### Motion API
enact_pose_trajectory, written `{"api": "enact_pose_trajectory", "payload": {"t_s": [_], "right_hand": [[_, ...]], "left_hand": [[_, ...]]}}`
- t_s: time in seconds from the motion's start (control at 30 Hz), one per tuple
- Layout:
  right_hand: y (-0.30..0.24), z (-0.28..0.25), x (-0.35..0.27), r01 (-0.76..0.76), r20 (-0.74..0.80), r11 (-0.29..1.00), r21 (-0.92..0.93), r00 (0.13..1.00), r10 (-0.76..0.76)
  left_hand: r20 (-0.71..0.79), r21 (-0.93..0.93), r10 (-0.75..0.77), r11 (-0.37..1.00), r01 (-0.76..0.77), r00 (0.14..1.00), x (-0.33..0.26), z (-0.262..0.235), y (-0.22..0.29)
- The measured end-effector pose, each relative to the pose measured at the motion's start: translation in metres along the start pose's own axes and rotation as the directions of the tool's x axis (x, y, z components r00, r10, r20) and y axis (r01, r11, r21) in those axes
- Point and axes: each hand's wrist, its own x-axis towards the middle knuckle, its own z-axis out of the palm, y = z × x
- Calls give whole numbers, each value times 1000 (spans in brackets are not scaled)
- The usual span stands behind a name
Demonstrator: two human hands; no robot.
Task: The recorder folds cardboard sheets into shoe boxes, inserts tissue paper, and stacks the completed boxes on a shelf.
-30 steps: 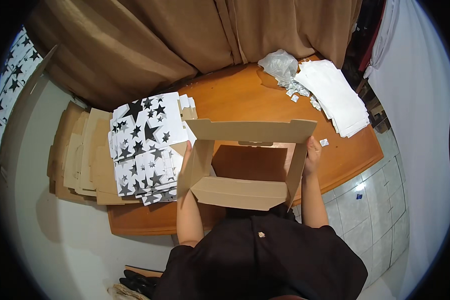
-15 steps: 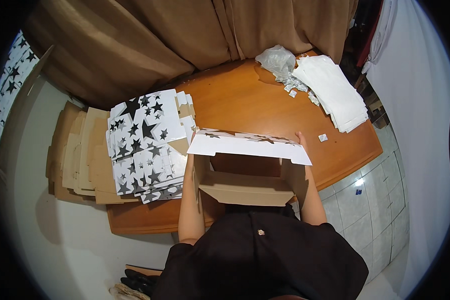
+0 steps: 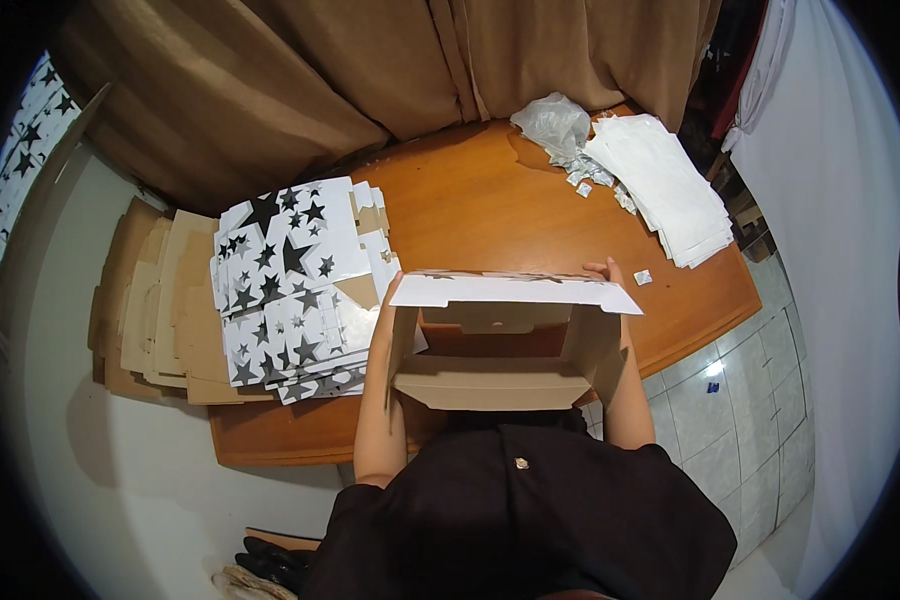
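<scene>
Box in the head view: your cardboard box (image 3: 490, 388) is plain brown inside, with flat walls, straight folds and a big open space in the middle. Its top flap (image 3: 515, 290) is white, with dark stars near the far edge.
Left hand: your left hand (image 3: 388, 300) holds the left side of the box, up by the corner of the flap.
Right hand: your right hand (image 3: 610, 270) holds the right side, with some fingers poking up past the flap.
Grip: both hands have hold of the box, one on each side; the box hides most of your fingers, so you cannot tell how far they curl.
Where the box is: between your two hands, in front of your black shirt (image 3: 510, 530), over the near edge of the smooth orange-brown wooden table (image 3: 450, 210).
Star cards: to your left lies a pile of flat white cards (image 3: 295, 255) with black and grey stars; brown cardboard sheets (image 3: 195, 290) lie beside it.
Far right: you have a crinkly, see-through plastic bag (image 3: 555, 122), small square packets (image 3: 642, 277) and a fanned pile of thin white sheets (image 3: 660, 185).
Marks: any print on the packets is too small to read.
</scene>
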Motion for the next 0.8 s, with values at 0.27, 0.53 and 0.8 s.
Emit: {"api": "enact_pose_trajectory", "payload": {"t_s": [0.27, 0.53, 0.8], "right_hand": [[31, -21, 21, 209, -19, 717, -665, 955, -295], [52, -31, 37, 189, -181, 981, -38, 964, -193], [-13, -21, -27, 68, -140, 996, -60, 987, -76]], "left_hand": [[19, 26, 23, 999, -23, 1000, -18, 33, -10], [-17, -106, 35, 994, -36, 999, 40, -34, -93], [-75, -86, -244, 968, 238, 967, 47, -29, -70]]}}
